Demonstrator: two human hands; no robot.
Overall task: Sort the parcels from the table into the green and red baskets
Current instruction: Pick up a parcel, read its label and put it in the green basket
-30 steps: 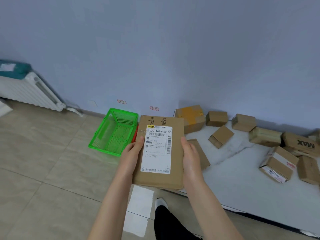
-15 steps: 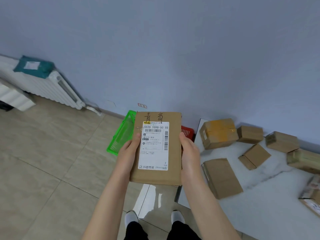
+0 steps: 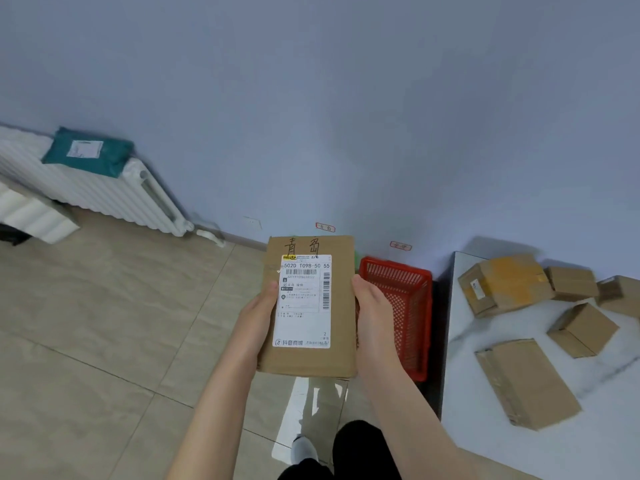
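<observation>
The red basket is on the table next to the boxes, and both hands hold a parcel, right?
Not quite. The head view shows the red basket on the floor beside the table. The left hand and right hand do hold the parcel.

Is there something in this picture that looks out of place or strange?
Yes. A teal parcel bag lies on top of the white radiator by the wall, far from the table where the other parcels are. Nothing looks damaged or spilled. Both hands hold a flat cardboard parcel level.
</observation>
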